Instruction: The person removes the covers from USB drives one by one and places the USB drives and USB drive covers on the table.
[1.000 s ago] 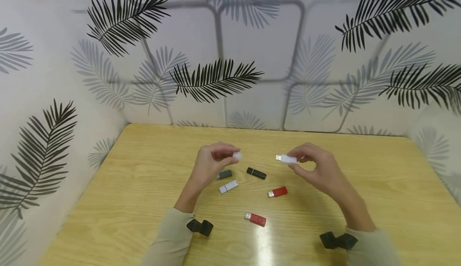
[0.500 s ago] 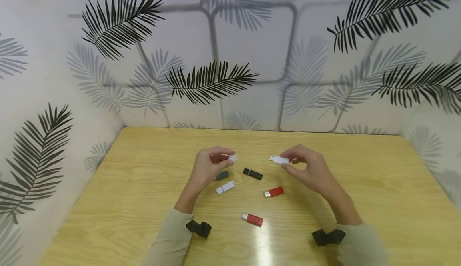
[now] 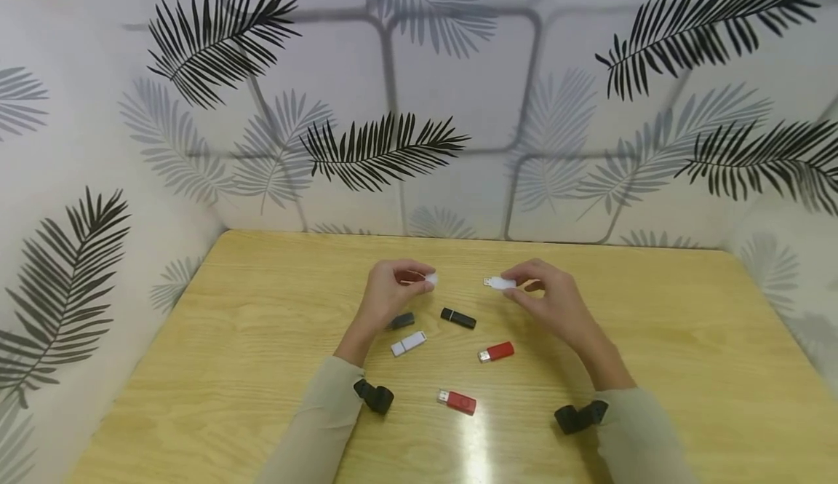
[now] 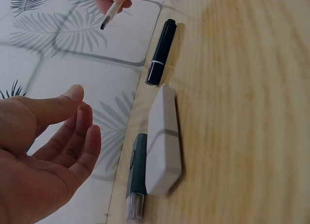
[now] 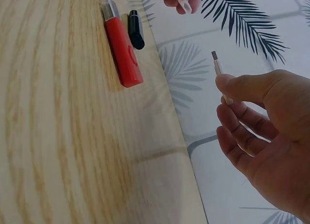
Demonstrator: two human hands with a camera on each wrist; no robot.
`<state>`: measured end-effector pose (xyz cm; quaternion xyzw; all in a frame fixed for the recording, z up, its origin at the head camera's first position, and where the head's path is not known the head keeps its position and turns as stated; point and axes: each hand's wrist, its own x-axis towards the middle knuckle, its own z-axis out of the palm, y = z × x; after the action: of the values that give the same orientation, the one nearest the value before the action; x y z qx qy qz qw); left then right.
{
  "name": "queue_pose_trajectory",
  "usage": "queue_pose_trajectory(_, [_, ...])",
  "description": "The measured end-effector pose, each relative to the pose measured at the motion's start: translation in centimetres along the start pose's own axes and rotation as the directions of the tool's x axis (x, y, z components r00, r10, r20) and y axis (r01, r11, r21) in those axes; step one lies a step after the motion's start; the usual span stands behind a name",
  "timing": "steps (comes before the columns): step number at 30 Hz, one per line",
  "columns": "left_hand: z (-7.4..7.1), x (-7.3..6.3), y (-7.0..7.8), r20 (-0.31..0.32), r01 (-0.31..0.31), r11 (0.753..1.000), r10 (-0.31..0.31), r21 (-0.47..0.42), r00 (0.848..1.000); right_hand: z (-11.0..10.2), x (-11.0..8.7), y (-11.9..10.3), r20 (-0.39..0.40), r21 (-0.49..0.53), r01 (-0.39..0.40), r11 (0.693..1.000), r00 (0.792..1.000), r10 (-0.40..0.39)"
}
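My left hand [image 3: 386,293] pinches a small white cap [image 3: 431,279] between thumb and fingertips; its hollow end shows in the right wrist view. Facing it, my right hand [image 3: 551,298] grips a white USB stick [image 3: 503,283] by its body, bare metal plug pointing left. A gap separates cap and plug, both held up above the table. Under the left hand lie a dark grey USB stick [image 3: 402,320], partly hidden by that hand, and a capped white one [image 3: 409,343]. Between the hands and nearer the front is a black USB stick [image 3: 458,317].
Two red USB sticks with bare plugs lie on the wooden table [image 3: 229,367]: one red stick [image 3: 496,351] below the right hand, another red stick [image 3: 457,401] closer to the front. A leaf-patterned wall [image 3: 458,193] borders the table's back edge.
The right hand has moved left with the white USB stick, narrowing the gap to the cap. The left hand has shifted slightly right in the last half second.
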<state>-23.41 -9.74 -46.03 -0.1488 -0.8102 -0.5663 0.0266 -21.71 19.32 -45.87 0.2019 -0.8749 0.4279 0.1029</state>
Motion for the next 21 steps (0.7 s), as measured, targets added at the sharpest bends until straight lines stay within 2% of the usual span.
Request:
queue_pose_trajectory(4, [0.4,1.1,0.2,-0.011,0.034,0.999,-0.034,0.04,0.999,0.2,0.8,0.2,0.009,0.004,-0.019,1.0,1.0,0.019])
queue_pose_trajectory(9, [0.4,2.1,0.4,-0.011,0.036,0.997,-0.035,0.071,0.999,0.5,1.4,0.6,0.013,0.006,-0.042,0.999,0.999,0.042])
queue_pose_trajectory(14, [0.4,3.3,0.4,-0.009,0.072,0.994,-0.071,0.087,0.997,0.7,2.4,0.7,0.001,-0.017,-0.043,0.999,0.999,0.043])
queue_pose_trajectory(21, [1.0,4.5,-0.1,-0.035,0.09,0.988,-0.086,0.128,0.996,1.2,4.0,1.2,0.036,-0.015,-0.123,0.992,0.992,0.124])
